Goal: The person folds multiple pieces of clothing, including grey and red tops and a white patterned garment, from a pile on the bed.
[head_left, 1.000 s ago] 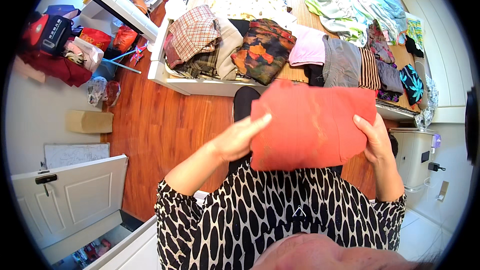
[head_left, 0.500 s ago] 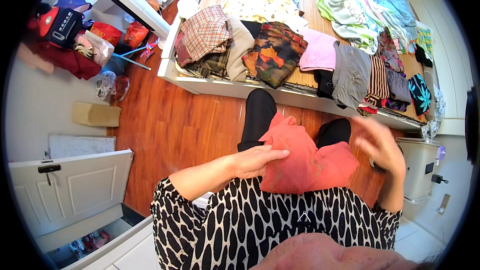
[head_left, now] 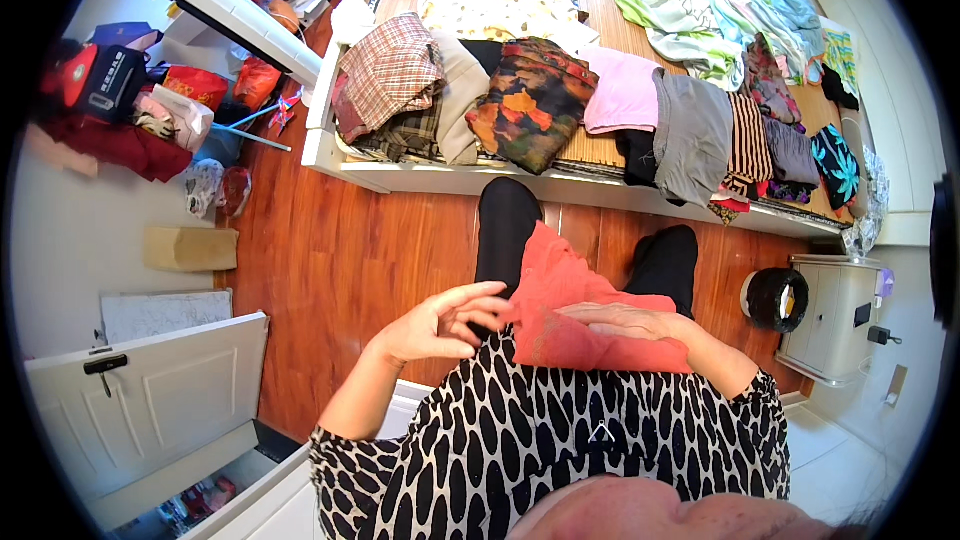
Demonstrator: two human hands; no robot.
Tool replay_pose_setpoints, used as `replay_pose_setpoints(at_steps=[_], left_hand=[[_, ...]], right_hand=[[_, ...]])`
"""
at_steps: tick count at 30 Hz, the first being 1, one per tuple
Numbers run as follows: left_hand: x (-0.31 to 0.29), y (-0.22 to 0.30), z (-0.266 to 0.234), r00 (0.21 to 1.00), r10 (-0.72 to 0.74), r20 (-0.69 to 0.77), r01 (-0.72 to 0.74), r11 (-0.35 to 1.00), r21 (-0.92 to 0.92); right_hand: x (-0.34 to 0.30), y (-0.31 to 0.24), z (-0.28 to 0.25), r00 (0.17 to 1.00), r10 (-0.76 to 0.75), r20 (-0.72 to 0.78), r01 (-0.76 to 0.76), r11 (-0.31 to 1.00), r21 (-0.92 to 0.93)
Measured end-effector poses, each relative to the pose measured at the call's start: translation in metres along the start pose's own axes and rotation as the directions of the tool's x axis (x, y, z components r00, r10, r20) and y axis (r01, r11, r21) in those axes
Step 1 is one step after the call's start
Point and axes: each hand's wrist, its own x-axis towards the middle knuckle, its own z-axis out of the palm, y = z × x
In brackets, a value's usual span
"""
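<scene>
A coral-red garment (head_left: 560,275) lies across my lap, partly folded, its far end spread over my black-trousered left thigh. My right hand (head_left: 625,322) rests flat on top of the cloth with the fingers stretched out to the left. Just off the garment's left edge is my left hand (head_left: 450,322), raised, its fingers apart and slightly curled, with nothing in it. What kind of garment it is cannot be made out.
Ahead stands a bed (head_left: 430,178) with a row of folded clothes along its near edge, among them a plaid shirt (head_left: 392,65) and grey shorts (head_left: 692,135). A white cabinet (head_left: 835,325) is at right, a white door (head_left: 160,390) at left.
My right hand has come down from the right onto the garment. My left hand has let go of its left edge and lifted away. The garment's right part is now folded inward.
</scene>
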Motion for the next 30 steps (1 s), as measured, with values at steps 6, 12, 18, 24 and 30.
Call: replay_pose_setpoints(at_steps=[6, 12, 18, 24, 30], left_hand=[[0.047, -0.029, 0.019, 0.958, 0.263, -0.114, -0.114, 0.715, 0.690], [0.085, -0.049, 0.019, 0.935, 0.348, -0.073, -0.290, 0.865, 0.410], [0.095, -0.101, 0.010, 0.941, 0.039, -0.337, -0.176, 0.905, -0.386], [0.093, -0.105, 0.005, 0.911, -0.126, -0.393, -0.179, 0.737, -0.652], [0.114, -0.085, 0.002, 0.958, 0.028, -0.284, -0.219, 0.707, -0.672]], right_hand=[[0.000, -0.028, -0.002, 0.999, 0.052, -0.016, -0.052, 0.999, 0.006], [-0.020, 0.035, -0.003, 0.981, 0.032, -0.193, -0.012, 0.994, 0.107], [0.017, 0.061, -0.014, 0.917, 0.003, -0.399, 0.217, 0.835, 0.505], [-0.041, 0.107, -0.014, 0.804, 0.268, -0.530, 0.480, 0.232, 0.846], [-0.030, 0.057, -0.033, 0.608, 0.148, -0.780, 0.226, 0.909, 0.349]])
